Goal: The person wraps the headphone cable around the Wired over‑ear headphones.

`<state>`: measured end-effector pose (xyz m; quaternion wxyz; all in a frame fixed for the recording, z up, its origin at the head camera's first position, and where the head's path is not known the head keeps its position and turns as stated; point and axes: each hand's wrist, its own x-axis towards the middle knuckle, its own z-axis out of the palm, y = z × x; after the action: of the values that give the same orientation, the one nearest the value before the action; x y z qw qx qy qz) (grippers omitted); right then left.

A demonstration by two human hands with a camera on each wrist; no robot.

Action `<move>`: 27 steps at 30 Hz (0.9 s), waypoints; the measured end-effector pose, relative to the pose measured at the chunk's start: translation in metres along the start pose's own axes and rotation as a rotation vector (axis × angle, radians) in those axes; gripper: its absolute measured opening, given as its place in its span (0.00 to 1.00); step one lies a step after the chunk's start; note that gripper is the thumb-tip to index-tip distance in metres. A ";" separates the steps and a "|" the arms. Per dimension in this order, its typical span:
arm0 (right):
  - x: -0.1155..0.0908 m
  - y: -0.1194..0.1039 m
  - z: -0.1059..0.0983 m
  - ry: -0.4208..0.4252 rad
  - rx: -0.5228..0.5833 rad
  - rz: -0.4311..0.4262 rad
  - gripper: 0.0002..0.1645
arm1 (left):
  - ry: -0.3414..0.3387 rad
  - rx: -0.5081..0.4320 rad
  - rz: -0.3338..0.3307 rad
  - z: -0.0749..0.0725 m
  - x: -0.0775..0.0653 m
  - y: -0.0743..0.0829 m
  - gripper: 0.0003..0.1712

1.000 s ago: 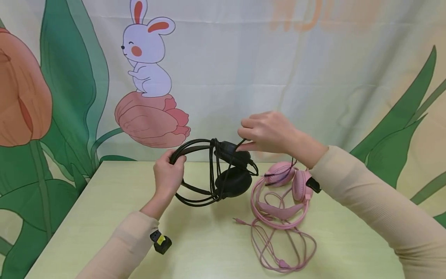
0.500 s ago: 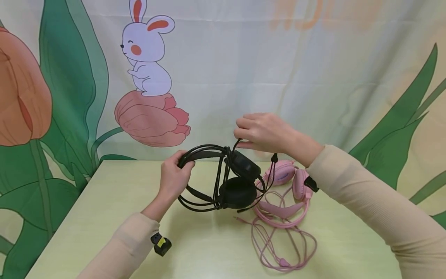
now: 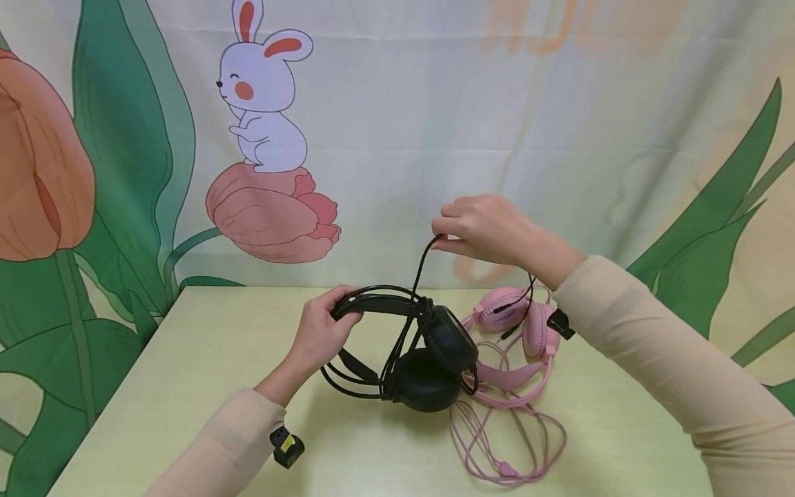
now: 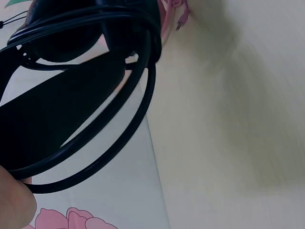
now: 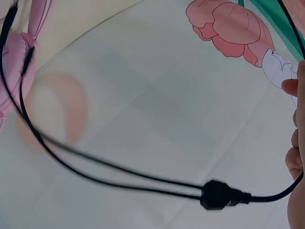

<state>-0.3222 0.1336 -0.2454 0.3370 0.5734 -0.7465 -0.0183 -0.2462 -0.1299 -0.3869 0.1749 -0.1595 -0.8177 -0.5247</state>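
My left hand (image 3: 324,326) grips the headband of black headphones (image 3: 428,379), holding them tilted above the table. Black cable is wound round the band near the ear cups. Higher and to the right, my right hand (image 3: 484,229) pinches the black cable (image 3: 421,266), which runs taut-looking up from the headphones. From that hand hangs the cable's loose end, with a splitter (image 5: 217,194) and two thin plug leads seen in the right wrist view. Pink headphones (image 3: 502,376) lie on the table behind and right of the black pair, partly covered by them.
The pink cable (image 3: 546,455) spreads in loops on the pale table (image 3: 205,359), in front of the pink headphones. A printed curtain (image 3: 397,138) with a rabbit and tulips hangs along the table's back edge.
The black headphones have moved right and down with my left hand. My right hand has shifted slightly right, and a longer stretch of black cable now spans from it to the headphones.
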 end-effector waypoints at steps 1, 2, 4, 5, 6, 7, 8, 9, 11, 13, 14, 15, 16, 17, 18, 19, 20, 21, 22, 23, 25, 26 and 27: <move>-0.001 0.001 0.000 -0.001 -0.003 0.008 0.12 | 0.005 -0.006 -0.002 0.000 0.000 0.000 0.10; -0.003 0.002 0.001 0.005 0.001 0.013 0.11 | 0.010 -0.013 -0.006 0.000 0.000 0.000 0.10; -0.006 0.005 0.001 0.016 0.003 0.026 0.11 | 0.022 -0.033 -0.014 -0.001 0.000 0.000 0.10; -0.008 0.006 0.001 0.021 0.005 0.034 0.10 | 0.027 -0.045 -0.021 -0.001 0.000 0.000 0.10; -0.010 0.008 0.001 0.024 0.006 0.043 0.10 | 0.031 -0.064 -0.027 -0.002 0.000 -0.001 0.10; -0.012 0.009 0.001 0.026 0.006 0.053 0.09 | 0.033 -0.088 -0.034 -0.003 0.001 -0.001 0.10; -0.014 0.010 0.001 0.025 0.010 0.066 0.08 | 0.030 -0.118 -0.041 -0.003 0.001 -0.002 0.10; -0.015 0.011 0.000 0.023 0.013 0.080 0.08 | 0.024 -0.150 -0.048 -0.004 0.000 -0.001 0.10; -0.018 0.012 0.001 0.014 0.021 0.105 0.07 | 0.005 -0.210 -0.057 -0.006 0.000 -0.002 0.10; -0.019 0.013 0.001 -0.009 0.030 0.128 0.06 | -0.021 -0.267 -0.060 -0.006 0.000 -0.002 0.09; -0.020 0.014 0.002 -0.024 0.036 0.139 0.06 | -0.036 -0.288 -0.057 -0.007 -0.001 -0.001 0.09; -0.021 0.014 0.003 -0.041 0.046 0.153 0.06 | -0.050 -0.312 -0.059 -0.007 -0.001 -0.001 0.09; -0.022 0.014 0.004 -0.062 0.056 0.169 0.06 | -0.064 -0.334 -0.060 -0.007 -0.002 -0.001 0.09; -0.024 0.015 0.005 -0.086 0.068 0.187 0.06 | -0.076 -0.357 -0.063 -0.007 -0.003 0.000 0.10; -0.025 0.015 0.006 -0.114 0.078 0.206 0.05 | -0.090 -0.381 -0.066 -0.007 -0.004 0.000 0.10; -0.027 0.015 0.007 -0.143 0.090 0.225 0.05 | -0.101 -0.406 -0.071 -0.006 -0.005 0.000 0.10; -0.028 0.015 0.009 -0.172 0.105 0.246 0.06 | -0.111 -0.428 -0.080 -0.006 -0.005 0.001 0.10; -0.030 0.015 0.010 -0.200 0.120 0.267 0.06 | -0.119 -0.450 -0.088 -0.006 -0.006 0.001 0.11; -0.031 0.014 0.011 -0.228 0.132 0.284 0.07 | -0.126 -0.467 -0.094 -0.006 -0.007 0.002 0.11; -0.032 0.014 0.013 -0.255 0.151 0.300 0.07 | -0.131 -0.486 -0.101 -0.006 -0.007 0.003 0.11; -0.034 0.013 0.016 -0.303 0.196 0.334 0.09 | -0.136 -0.517 -0.120 -0.006 -0.007 0.004 0.11; -0.035 0.013 0.017 -0.323 0.222 0.351 0.09 | -0.138 -0.531 -0.129 -0.006 -0.007 0.004 0.12; -0.035 0.012 0.019 -0.342 0.252 0.366 0.10 | -0.139 -0.547 -0.136 -0.006 -0.007 0.005 0.12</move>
<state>-0.3384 0.1616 -0.2718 0.1296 0.4552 -0.8800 0.0392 -0.2374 -0.1337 -0.3838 0.0333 -0.1812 -0.6645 -0.7242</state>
